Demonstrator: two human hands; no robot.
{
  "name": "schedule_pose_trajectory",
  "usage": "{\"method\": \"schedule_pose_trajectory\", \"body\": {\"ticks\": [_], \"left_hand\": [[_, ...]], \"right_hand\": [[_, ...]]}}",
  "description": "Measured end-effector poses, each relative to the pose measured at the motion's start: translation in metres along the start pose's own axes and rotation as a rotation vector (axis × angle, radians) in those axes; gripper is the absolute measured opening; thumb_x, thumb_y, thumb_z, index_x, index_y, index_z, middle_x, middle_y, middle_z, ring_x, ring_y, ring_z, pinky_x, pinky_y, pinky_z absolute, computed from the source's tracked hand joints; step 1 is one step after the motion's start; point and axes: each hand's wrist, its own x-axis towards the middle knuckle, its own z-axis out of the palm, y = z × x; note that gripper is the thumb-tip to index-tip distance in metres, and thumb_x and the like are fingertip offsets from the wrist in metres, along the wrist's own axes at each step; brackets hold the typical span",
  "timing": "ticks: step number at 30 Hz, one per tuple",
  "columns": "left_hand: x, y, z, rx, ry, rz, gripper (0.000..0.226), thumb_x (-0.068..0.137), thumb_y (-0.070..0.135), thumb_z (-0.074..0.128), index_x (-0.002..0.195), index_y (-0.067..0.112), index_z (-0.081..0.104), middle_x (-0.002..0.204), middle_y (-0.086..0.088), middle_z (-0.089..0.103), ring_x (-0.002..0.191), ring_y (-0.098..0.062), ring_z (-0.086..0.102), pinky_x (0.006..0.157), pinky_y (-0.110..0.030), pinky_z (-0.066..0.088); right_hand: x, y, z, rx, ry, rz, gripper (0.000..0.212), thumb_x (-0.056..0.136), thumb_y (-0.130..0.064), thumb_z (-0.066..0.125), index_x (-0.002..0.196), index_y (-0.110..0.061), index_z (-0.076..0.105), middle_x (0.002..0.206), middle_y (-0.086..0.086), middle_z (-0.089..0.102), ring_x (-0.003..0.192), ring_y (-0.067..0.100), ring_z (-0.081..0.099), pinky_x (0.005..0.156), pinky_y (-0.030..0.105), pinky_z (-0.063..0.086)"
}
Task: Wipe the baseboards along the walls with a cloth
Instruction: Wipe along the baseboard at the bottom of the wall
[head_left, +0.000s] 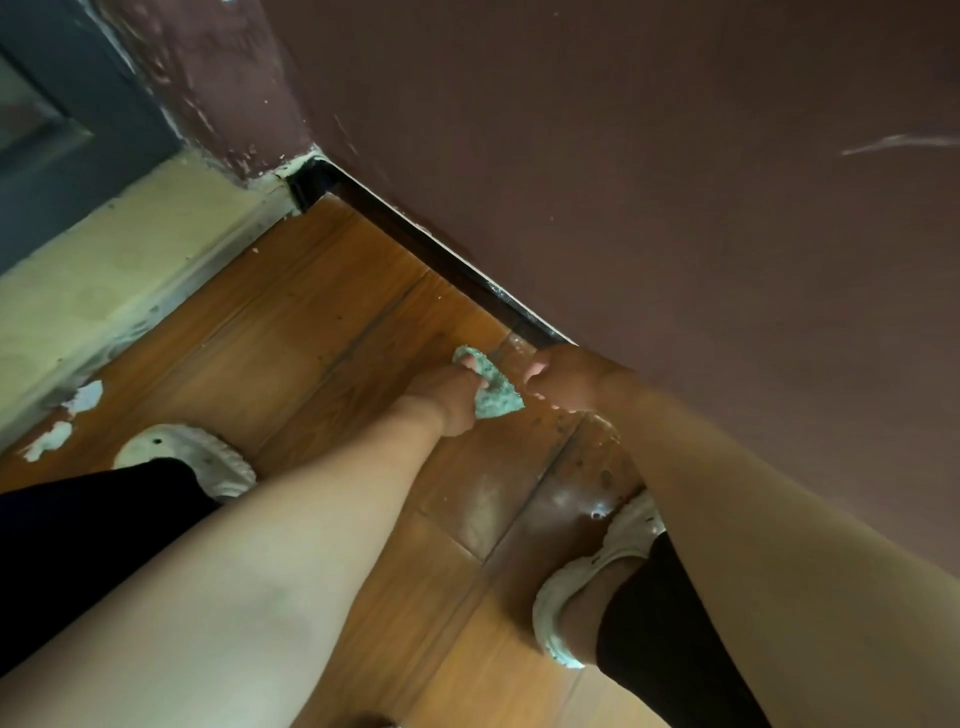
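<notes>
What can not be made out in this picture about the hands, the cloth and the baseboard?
1. Head view: the baseboard beyond the right hand is hidden by that hand and its forearm.
2. Head view: whether the right hand holds anything; its curled fingers are in shadow.
3. Head view: part of the cloth, covered by the left hand gripping it.
4. Head view: dust on the baseboard; too dark.

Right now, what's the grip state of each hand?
Left hand: closed on the green cloth.
Right hand: curled, by the baseboard; cannot tell whether it holds anything.
</notes>
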Motion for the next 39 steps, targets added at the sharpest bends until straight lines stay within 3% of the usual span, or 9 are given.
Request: {"method": "schedule_pose_trajectory", "body": {"ticks": [8,13,16,19,22,27,33,35,39], "left_hand": [[-0.036,-0.007,-0.037,-0.170,0.112,-0.239,0.032,0.092,0.016,0.063,0.124,0.013,0.067,0.123,-0.008,0.068,0.108,-0.027,0.066,0.095,-0.038,0.056],[-0.027,0.009,-0.061,-0.470,0.340,-0.275,0.037,0.094,0.017,0.064,0.131,0.011,0.064,0.129,-0.010,0.067,0.119,-0.028,0.064,0.100,-0.033,0.051],[-0.021,0.016,-0.062,-0.549,0.452,-0.318,0.037,0.095,0.013,0.065,0.131,0.006,0.062,0.128,-0.012,0.066,0.119,-0.030,0.064,0.093,-0.029,0.049],[-0.010,0.024,-0.062,-0.501,0.504,-0.305,0.030,0.095,0.014,0.065,0.123,0.006,0.065,0.125,-0.013,0.065,0.113,-0.031,0.065,0.094,-0.034,0.054],[0.010,0.029,-0.054,-0.427,0.495,-0.241,0.038,0.098,0.016,0.059,0.136,0.010,0.060,0.138,-0.010,0.056,0.124,-0.030,0.059,0.100,-0.029,0.046],[0.040,0.039,-0.029,-0.162,0.332,-0.048,0.041,0.096,0.015,0.056,0.135,0.021,0.063,0.140,-0.006,0.061,0.128,-0.029,0.057,0.111,-0.036,0.044],[0.030,0.063,0.008,0.167,0.077,0.392,0.043,0.099,0.014,0.049,0.138,0.024,0.063,0.151,0.005,0.051,0.140,-0.024,0.038,0.121,-0.033,0.025],[0.031,0.061,0.010,0.197,0.084,0.385,0.046,0.099,0.017,0.047,0.142,0.026,0.059,0.155,0.008,0.043,0.144,-0.024,0.032,0.121,-0.036,0.026],[0.037,0.040,-0.010,0.191,0.155,0.083,0.053,0.092,0.014,0.053,0.145,0.014,0.052,0.157,-0.002,0.037,0.146,-0.029,0.027,0.116,-0.045,0.036]], "right_hand": [[-0.041,-0.005,-0.018,-0.043,0.044,0.032,0.026,0.096,-0.026,0.056,0.119,-0.020,0.067,0.111,0.006,0.070,0.093,0.025,0.071,0.086,0.041,0.060],[-0.046,-0.019,-0.039,0.027,0.120,-0.037,0.025,0.096,-0.026,0.054,0.117,-0.022,0.067,0.109,0.007,0.070,0.093,0.026,0.071,0.087,0.044,0.059],[-0.040,-0.015,-0.034,0.101,0.050,0.014,0.027,0.096,-0.026,0.056,0.122,-0.024,0.063,0.109,0.006,0.069,0.094,0.023,0.071,0.086,0.039,0.061],[-0.032,-0.004,-0.033,0.181,0.014,0.021,0.024,0.096,-0.025,0.058,0.120,-0.024,0.063,0.108,0.003,0.069,0.096,0.021,0.071,0.085,0.037,0.061],[-0.016,0.011,-0.038,0.255,0.043,0.035,0.019,0.097,-0.023,0.056,0.112,-0.019,0.066,0.103,0.007,0.071,0.089,0.019,0.071,0.082,0.034,0.061],[0.001,0.044,-0.033,0.302,0.051,0.117,0.014,0.096,-0.018,0.055,0.104,-0.018,0.067,0.094,0.009,0.069,0.087,0.023,0.070,0.084,0.038,0.060],[0.014,0.062,-0.022,0.336,0.024,0.158,0.016,0.094,-0.022,0.058,0.107,-0.019,0.067,0.077,0.007,0.065,0.071,0.021,0.064,0.085,0.040,0.060],[0.019,0.061,-0.026,0.337,0.034,0.148,0.016,0.095,-0.022,0.056,0.106,-0.019,0.067,0.080,0.008,0.067,0.073,0.021,0.066,0.083,0.038,0.060],[0.019,0.058,-0.032,0.376,0.055,0.124,0.010,0.093,-0.018,0.058,0.091,-0.023,0.067,0.095,0.015,0.072,0.071,0.023,0.064,0.087,0.044,0.059]]}}
